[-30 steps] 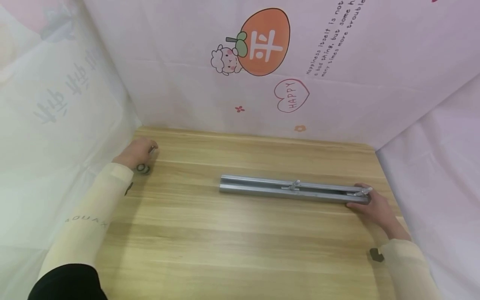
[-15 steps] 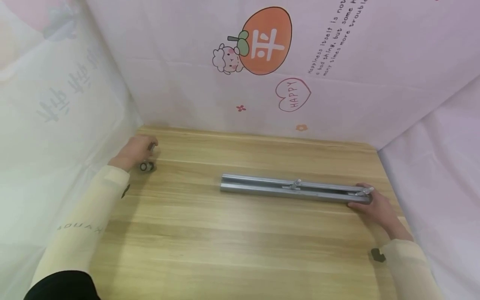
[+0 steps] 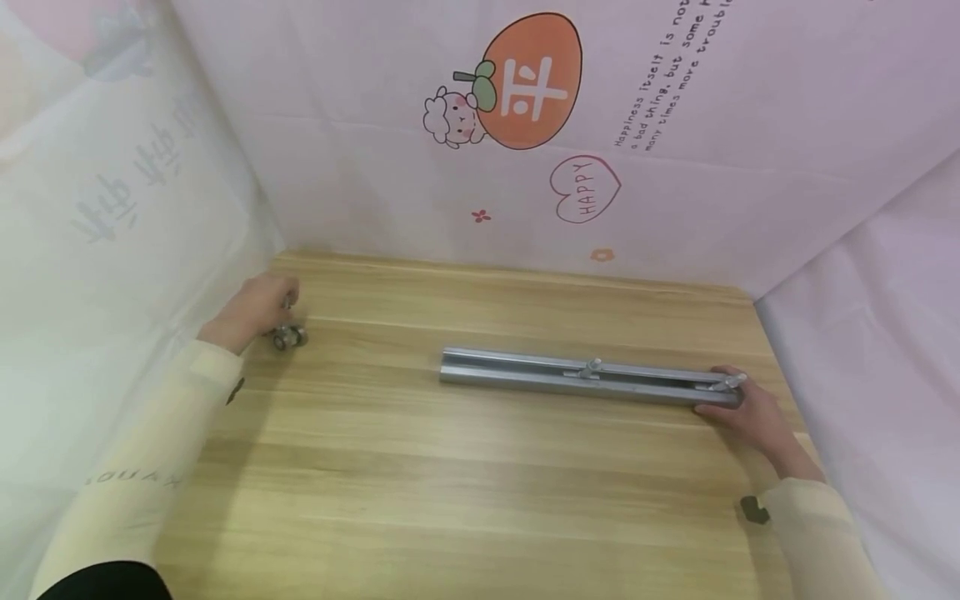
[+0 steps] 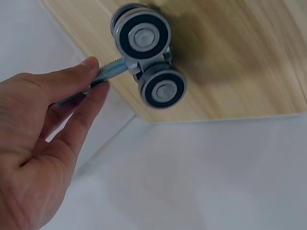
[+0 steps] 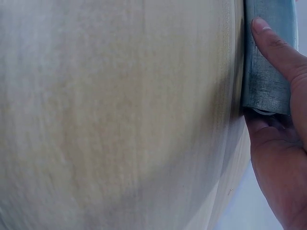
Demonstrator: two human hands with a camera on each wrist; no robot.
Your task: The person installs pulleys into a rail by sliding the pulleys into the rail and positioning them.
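Note:
At the far left of the table, my left hand (image 3: 251, 308) pinches the threaded bolt (image 4: 112, 70) of a roller trolley (image 3: 287, 337) between thumb and fingertips. In the left wrist view, the trolley's metal wheels (image 4: 163, 89) with dark rings point away from the hand. Whether they touch the table, I cannot tell. A grey metal track (image 3: 517, 384) lies across the table with its slot upward. My right hand (image 3: 761, 421) grips its right end, thumb on the near wall and fingers behind. Two bolts stand out of the slot: one mid-track (image 3: 591, 367), one by the right hand (image 3: 727, 383).
The wooden table (image 3: 465, 483) is enclosed by a printed pink-white sheet (image 3: 360, 167) at the back and pale sheets at both sides. The left hand is close to the left sheet (image 3: 150, 275). A dark object (image 3: 105, 581) shows at the bottom left.
My left hand has shifted a little to the left with the roller trolley, whose wheels have turned slightly. The right hand and the track have stayed in place.

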